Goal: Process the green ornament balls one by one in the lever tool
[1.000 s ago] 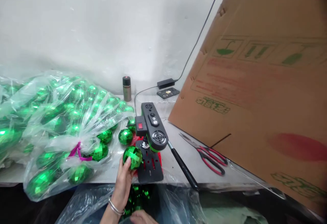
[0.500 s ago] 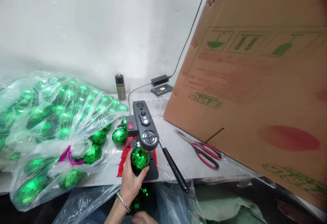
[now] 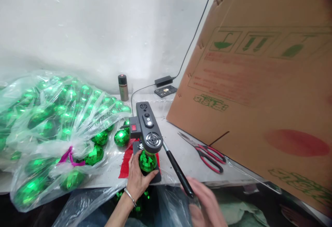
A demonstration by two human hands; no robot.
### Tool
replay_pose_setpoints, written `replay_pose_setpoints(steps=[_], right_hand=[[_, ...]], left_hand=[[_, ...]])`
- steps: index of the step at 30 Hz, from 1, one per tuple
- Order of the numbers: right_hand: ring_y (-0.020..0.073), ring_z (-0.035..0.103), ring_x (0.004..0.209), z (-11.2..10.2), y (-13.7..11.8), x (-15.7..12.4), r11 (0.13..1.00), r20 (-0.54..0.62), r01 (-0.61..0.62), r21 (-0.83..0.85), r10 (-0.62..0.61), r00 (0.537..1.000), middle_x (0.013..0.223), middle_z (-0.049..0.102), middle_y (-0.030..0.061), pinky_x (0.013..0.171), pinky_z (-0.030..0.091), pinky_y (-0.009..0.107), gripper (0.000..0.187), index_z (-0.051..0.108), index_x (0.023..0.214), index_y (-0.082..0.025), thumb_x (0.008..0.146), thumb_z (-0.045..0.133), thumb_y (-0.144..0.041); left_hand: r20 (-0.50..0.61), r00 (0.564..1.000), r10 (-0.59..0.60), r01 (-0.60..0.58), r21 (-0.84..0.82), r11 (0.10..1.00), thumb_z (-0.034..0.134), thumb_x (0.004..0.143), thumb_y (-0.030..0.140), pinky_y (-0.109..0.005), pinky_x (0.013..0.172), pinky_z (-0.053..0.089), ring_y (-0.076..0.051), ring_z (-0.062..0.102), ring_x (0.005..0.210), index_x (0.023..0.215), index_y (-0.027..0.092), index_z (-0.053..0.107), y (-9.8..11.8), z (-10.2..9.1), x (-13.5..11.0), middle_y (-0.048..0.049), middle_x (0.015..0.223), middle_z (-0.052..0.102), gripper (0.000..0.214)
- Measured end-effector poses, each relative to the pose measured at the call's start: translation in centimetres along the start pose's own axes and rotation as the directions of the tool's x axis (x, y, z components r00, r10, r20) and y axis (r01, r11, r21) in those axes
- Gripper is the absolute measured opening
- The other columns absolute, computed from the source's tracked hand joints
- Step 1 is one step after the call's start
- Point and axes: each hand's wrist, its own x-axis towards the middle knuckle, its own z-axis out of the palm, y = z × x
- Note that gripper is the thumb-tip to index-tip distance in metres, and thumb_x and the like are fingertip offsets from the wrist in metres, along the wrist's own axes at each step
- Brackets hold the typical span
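A shiny green faceted ball [image 3: 147, 160] sits beneath the round end of a black press-like device [image 3: 149, 126]. My left hand [image 3: 140, 173] wraps round the ball from the left and front, thumb along its near side. A metal bangle circles the left wrist. At the lower right, my right hand [image 3: 204, 199] is blurred, its fingers apart about the lower end of the device's black lever handle [image 3: 178, 173]. Whether it touches the handle is unclear. Under the device lie a dark base plate and a red cloth [image 3: 126, 161].
A clear plastic bag [image 3: 70, 140] of green balls, tied with purple ribbon, fills the left side. Another ball [image 3: 121, 138] lies beside the device. Red-handled scissors [image 3: 207, 152] and a large cardboard box [image 3: 249, 92] stand right. A spray can [image 3: 123, 88] and power adapter [image 3: 164, 81] are behind.
My right hand has risen from the bottom edge to the right, up to the lever handle. My left hand and the ball have shifted slightly right beneath the device's head.
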Motion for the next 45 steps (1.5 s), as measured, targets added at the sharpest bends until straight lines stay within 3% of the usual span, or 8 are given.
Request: replay_pose_setpoints(steps=[5, 8, 11, 13, 16, 23, 34, 45], right_hand=[[0.0250, 0.080, 0.093, 2.6, -2.2, 6.0, 0.983, -0.179, 0.152, 0.102, -0.133, 0.975, 0.126, 0.079, 0.0188, 0.064, 0.070, 0.036, 0.048, 0.076, 0.148, -0.020, 0.112, 0.070, -0.052], [0.0246, 0.082, 0.092, 3.9, -3.7, 7.5, 0.968, -0.122, 0.223, 0.114, -0.209, 0.970, 0.119, 0.082, 0.0180, 0.053, 0.064, 0.029, 0.046, 0.078, 0.140, -0.018, 0.114, 0.068, -0.054], [0.0183, 0.079, 0.073, 4.4, -4.4, 8.5, 0.963, -0.031, 0.230, 0.143, -0.228, 0.973, 0.098, 0.084, 0.0107, 0.053, 0.061, 0.027, 0.030, 0.079, 0.111, -0.019, 0.119, 0.060, -0.041], [0.0166, 0.077, 0.067, 4.8, -4.2, 8.7, 0.958, 0.004, 0.220, 0.183, -0.225, 0.974, 0.082, 0.078, 0.0045, 0.057, 0.060, 0.027, 0.033, 0.071, 0.090, -0.021, 0.119, 0.055, -0.026], [0.0133, 0.069, 0.062, 5.6, -3.4, 7.9, 0.952, -0.011, 0.180, 0.247, -0.183, 0.983, 0.075, 0.070, 0.0005, 0.057, 0.054, 0.025, 0.036, 0.061, 0.083, -0.022, 0.115, 0.050, -0.013], [0.0118, 0.060, 0.062, 6.3, -2.1, 6.2, 0.931, -0.060, 0.135, 0.340, -0.122, 0.991, 0.076, 0.063, -0.0005, 0.057, 0.047, 0.025, 0.036, 0.057, 0.082, -0.022, 0.115, 0.047, -0.012], [0.0107, 0.055, 0.061, 7.0, -3.1, 6.9, 0.935, -0.112, 0.125, 0.333, -0.093, 0.989, 0.074, 0.058, -0.0021, 0.055, 0.044, 0.024, 0.041, 0.052, 0.078, -0.023, 0.118, 0.046, -0.016], [0.0100, 0.048, 0.062, 7.8, -4.3, 7.0, 0.930, -0.186, 0.089, 0.356, -0.023, 0.982, 0.072, 0.053, -0.0034, 0.054, 0.039, 0.024, 0.049, 0.048, 0.072, -0.022, 0.121, 0.051, -0.024]], left_hand=[[-0.023, 1.000, 0.015, -0.015, -0.001, 1.000, 0.091, 0.082, 0.049, -0.073, 0.124, 0.054, -0.047, 0.068, 0.146, 0.151, 0.020, 0.060, -0.2, 0.4, 0.0, -0.0205, 0.149, 0.074, 0.080], [-0.034, 0.999, 0.024, -0.024, 0.001, 1.000, 0.090, 0.082, 0.050, -0.074, 0.123, 0.055, -0.048, 0.068, 0.145, 0.151, 0.020, 0.060, -0.2, 0.5, -0.2, -0.0209, 0.149, 0.075, 0.081], [-0.049, 0.998, 0.030, -0.030, 0.007, 1.000, 0.090, 0.082, 0.053, -0.074, 0.123, 0.055, -0.047, 0.069, 0.144, 0.150, 0.020, 0.061, -0.1, 0.6, -0.2, -0.0207, 0.148, 0.076, 0.081], [-0.043, 0.999, 0.027, -0.026, 0.013, 1.000, 0.090, 0.081, 0.054, -0.073, 0.123, 0.055, -0.047, 0.070, 0.143, 0.149, 0.020, 0.061, -0.1, 0.7, -0.3, -0.0207, 0.147, 0.076, 0.081], [-0.051, 0.998, 0.023, -0.022, 0.017, 1.000, 0.091, 0.081, 0.054, -0.073, 0.121, 0.056, -0.048, 0.070, 0.144, 0.149, 0.020, 0.061, -0.2, 0.9, -0.5, -0.0215, 0.147, 0.076, 0.082], [-0.038, 0.997, 0.073, -0.072, 0.034, 0.997, 0.091, 0.083, 0.047, -0.076, 0.125, 0.053, -0.048, 0.070, 0.146, 0.152, 0.020, 0.057, -0.9, 1.3, -0.8, -0.0234, 0.150, 0.075, 0.081], [-0.040, 0.994, 0.103, -0.100, 0.074, 0.992, 0.092, 0.082, 0.045, -0.077, 0.124, 0.055, -0.049, 0.072, 0.144, 0.152, 0.019, 0.058, -1.3, 1.6, -0.8, -0.0229, 0.149, 0.077, 0.082], [-0.072, 0.967, 0.244, -0.233, 0.126, 0.964, 0.090, 0.084, 0.034, -0.075, 0.122, 0.059, -0.046, 0.077, 0.140, 0.154, 0.018, 0.054, -1.4, 1.6, -0.8, -0.0225, 0.148, 0.078, 0.081]])
